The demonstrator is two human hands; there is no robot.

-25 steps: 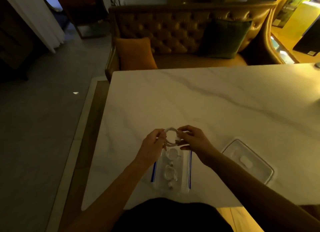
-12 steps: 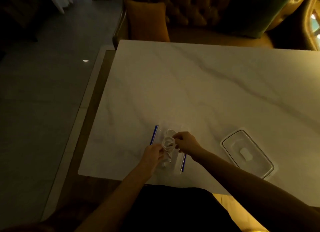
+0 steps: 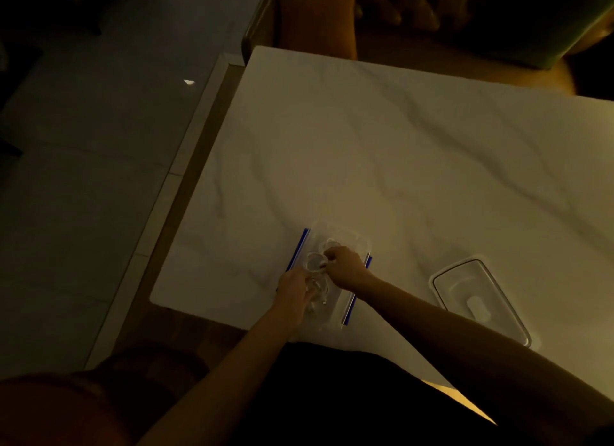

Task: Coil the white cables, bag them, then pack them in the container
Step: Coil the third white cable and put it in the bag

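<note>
Both hands, left hand [image 3: 292, 287] and right hand [image 3: 344, 266], are pinched on a small white coiled cable [image 3: 315, 262] over the clear blue-edged container [image 3: 360, 246], lid [image 3: 478, 299] off to its right.

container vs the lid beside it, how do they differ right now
The container holds coiled white cables and has blue clips on its long sides; the lid lies apart to its right, with nothing on it. Both hands, left hand and right hand, work over the container; none touches the lid. Both are clear, rectangular, on the table.
</note>
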